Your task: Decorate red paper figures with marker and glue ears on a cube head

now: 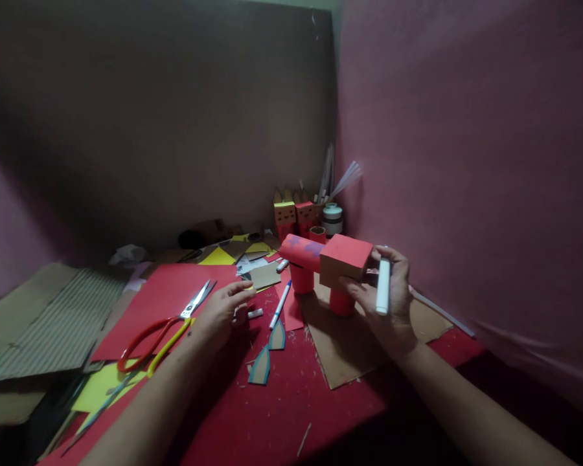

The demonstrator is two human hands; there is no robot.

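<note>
My right hand (393, 298) is closed around a white marker (383, 288). Its thumb and fingers also touch the side of a small cardboard box with a red paper top (346, 255). That box is at the near end of a red paper tube (301, 249) with purple patches, standing on red cylinder legs (342, 302). On the left, my left hand (223, 310) is low over the table with its fingers apart. A short white marker piece (255, 313) shows under those fingers; whether they touch it I cannot tell. Two blue-edged cardboard ear shapes (259, 367) lie nearby.
Red-and-yellow scissors (175, 323) rest on red paper (150, 291). A blue-and-white pen (280, 304) lies mid-table. Cardboard sheets (43, 317) are stacked left. Finished-looking box figures (285, 213) and a white jar (333, 220) stand at the back. A pink wall (466, 162) borders the right.
</note>
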